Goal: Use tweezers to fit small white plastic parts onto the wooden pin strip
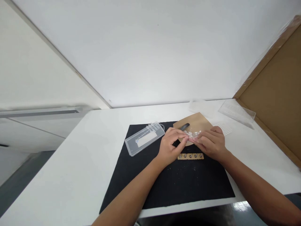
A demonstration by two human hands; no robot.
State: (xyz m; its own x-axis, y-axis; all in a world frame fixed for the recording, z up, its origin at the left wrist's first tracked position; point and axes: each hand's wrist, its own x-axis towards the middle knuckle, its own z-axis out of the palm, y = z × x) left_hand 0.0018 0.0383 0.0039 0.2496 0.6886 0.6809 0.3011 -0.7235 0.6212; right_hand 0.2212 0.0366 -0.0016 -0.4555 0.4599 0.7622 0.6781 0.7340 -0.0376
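Observation:
My left hand (171, 145) and my right hand (210, 142) meet fingertip to fingertip over a black mat (164, 179). Both are pinched together on something tiny that I cannot make out. Just beyond the fingertips lies a small heap of white bits (193, 134) on a brown paper sheet (196, 124), with a black tool (184, 126) resting on the same sheet. Below the hands lies a narrow tan strip (190, 156) holding a row of several metal studs.
A clear plastic case (144, 138) lies at the mat's upper left. Clear plastic lids (236, 112) and a small clear grid tray (225, 128) sit on the white table (94, 150) at the right. A brown board (277, 91) leans along the right side.

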